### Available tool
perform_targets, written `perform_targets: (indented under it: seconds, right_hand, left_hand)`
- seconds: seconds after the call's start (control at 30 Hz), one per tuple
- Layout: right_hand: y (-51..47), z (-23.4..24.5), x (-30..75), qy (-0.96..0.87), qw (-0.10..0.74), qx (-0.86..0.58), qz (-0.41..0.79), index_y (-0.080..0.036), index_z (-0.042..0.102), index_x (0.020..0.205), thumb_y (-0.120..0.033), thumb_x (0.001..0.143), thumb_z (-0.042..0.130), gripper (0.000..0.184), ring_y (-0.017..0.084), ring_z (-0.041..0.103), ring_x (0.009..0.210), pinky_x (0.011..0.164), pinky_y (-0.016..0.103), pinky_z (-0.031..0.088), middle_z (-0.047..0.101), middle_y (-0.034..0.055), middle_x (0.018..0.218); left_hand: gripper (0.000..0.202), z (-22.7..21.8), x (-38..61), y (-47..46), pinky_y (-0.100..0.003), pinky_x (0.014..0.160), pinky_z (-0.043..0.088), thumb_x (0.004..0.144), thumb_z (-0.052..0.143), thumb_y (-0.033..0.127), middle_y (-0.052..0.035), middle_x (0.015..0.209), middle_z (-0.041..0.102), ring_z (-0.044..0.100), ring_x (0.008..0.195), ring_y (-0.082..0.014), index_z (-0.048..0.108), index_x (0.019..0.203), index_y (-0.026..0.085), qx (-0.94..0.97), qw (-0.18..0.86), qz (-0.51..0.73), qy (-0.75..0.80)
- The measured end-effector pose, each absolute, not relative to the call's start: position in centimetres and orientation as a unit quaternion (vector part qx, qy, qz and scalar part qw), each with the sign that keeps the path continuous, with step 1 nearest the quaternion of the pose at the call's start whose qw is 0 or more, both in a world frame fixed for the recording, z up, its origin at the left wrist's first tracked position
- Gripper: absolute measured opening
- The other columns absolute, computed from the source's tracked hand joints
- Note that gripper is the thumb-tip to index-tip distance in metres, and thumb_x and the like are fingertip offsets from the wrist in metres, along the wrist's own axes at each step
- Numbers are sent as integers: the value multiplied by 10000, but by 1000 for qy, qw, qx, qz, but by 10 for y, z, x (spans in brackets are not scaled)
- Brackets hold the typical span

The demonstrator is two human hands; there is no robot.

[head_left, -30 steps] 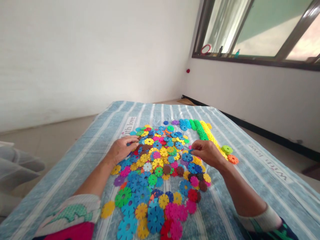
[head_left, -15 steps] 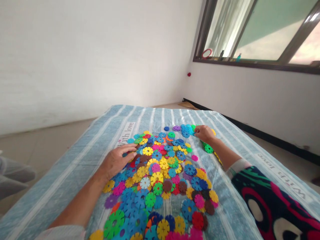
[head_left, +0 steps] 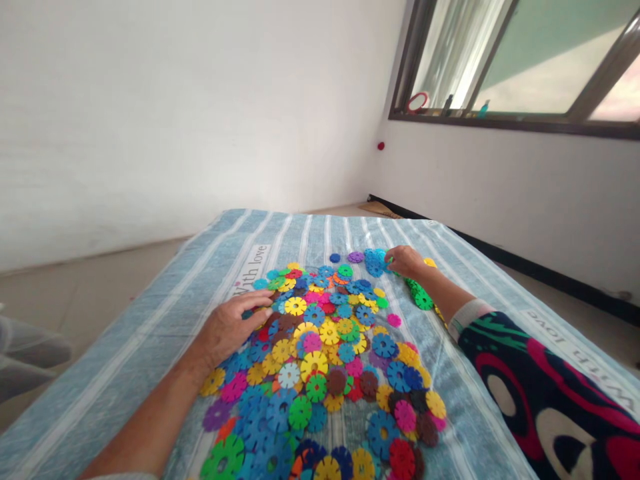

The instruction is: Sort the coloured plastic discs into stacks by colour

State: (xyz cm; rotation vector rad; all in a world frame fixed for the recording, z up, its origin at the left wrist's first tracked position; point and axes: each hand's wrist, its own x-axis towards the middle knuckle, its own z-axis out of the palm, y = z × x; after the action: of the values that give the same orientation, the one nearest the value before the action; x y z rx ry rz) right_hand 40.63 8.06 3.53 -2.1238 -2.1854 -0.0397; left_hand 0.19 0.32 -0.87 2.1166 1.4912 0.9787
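Colourful notched plastic building discs (head_left: 314, 367) lie in a large mixed pile on a striped blue-and-white cloth (head_left: 165, 320). At the pile's left edge rests my left hand (head_left: 233, 327), thumb and fingers apart, with its fingertips beside brown and yellow discs and nothing gripped. My right hand (head_left: 407, 261) reaches to the far right, its fingers drawn together and pointing down at a cluster of light blue discs (head_left: 375, 261). Whatever is between those fingertips is hidden. Green discs (head_left: 419, 295) are grouped just below my right wrist.
Beyond the pile lie a purple disc stack (head_left: 355, 257) and a dark blue disc (head_left: 335, 258). A lone pink disc (head_left: 395, 321) sits right of the pile. White walls and a window (head_left: 525, 60) stand behind the cloth-covered surface.
The view has shifted slightly. My right hand stays by the light blue discs, its fingertips slightly nearer them. My left hand has hardly moved at the pile's edge.
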Motion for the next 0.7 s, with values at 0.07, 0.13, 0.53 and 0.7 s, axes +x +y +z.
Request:
perform_targets:
  seconds: [0.07,0.13,0.53,0.7]
  right_hand:
    - [81,36,405,-717,47,-695,-16,-233,755,1019,-178,764,645,283,203,647,926,762,241,448,727,52,965]
    - [80,36,404,-715,52,-696,-21,-239,745,1052,-173,769,636,311,208,644,942,774,249,452,726,55,986]
    - [12,48,383,-732,138,-667,-22,-211,720,1056,-240,840,595,251,187,648,861,749,259,442,726,48,943]
    - [-75,42,360,-785,230,-567,96,-176,721,851,-223,839,589,141,146,614,701,641,226,397,692,24,762]
  left_hand:
    - [576,-8,2,3,-413,1075,438,668,554,757,-62,1160,726,656,1091,-277,768,853,255,752,186,346,529]
    - [568,-7,2,3,-413,1072,441,667,557,755,-56,1156,728,655,1093,-278,769,852,262,753,185,345,528]
    - [509,-5,5,2,-404,1075,437,666,587,707,-39,1153,729,652,1098,-269,767,845,267,751,196,356,520]
    - [544,-3,9,1,-409,1104,401,658,581,708,-63,1162,724,638,1121,-274,764,853,234,747,203,350,527]
